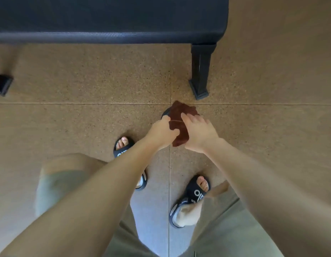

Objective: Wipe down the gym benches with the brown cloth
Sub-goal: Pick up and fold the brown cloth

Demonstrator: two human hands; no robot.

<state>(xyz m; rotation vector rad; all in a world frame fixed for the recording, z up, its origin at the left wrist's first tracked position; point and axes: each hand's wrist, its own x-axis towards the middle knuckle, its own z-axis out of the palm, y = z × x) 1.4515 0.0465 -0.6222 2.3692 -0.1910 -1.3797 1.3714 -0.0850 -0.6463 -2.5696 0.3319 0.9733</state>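
1. At the far left edge you can see a black bench foot (1,84) planted on the speckled tan floor (77,117), well apart from everything you are holding.
2. Across the top runs the dark padded gym bench (105,17); its stitched front edge faces you, and the pad ends at the upper right.
3. Lower left, your left knee in pale green shorts (55,182) is raised, and your left foot in a black slide sandal (122,147) shows just beyond your left forearm.
4. Your left hand (162,131) is held out in front of you above the floor, fingers curled around the left side of the brown cloth (179,123), gripping it.
5. The brown cloth is bunched between both hands, in the air and not touching the bench; its upper part sticks up past your fingers, and a lower corner hangs down between your wrists. Something dark shows just behind it, too hidden to identify.
6. Your right hand (200,132) grips the right side of the cloth, with fingers laid over its front and the thumb tucked out of sight.
7. Just beyond the cloth stands the bench's black leg (200,71), its flared foot resting on the floor near a seam.
8. Lower right, your right foot wears a matching sandal (194,195) with white lettering.
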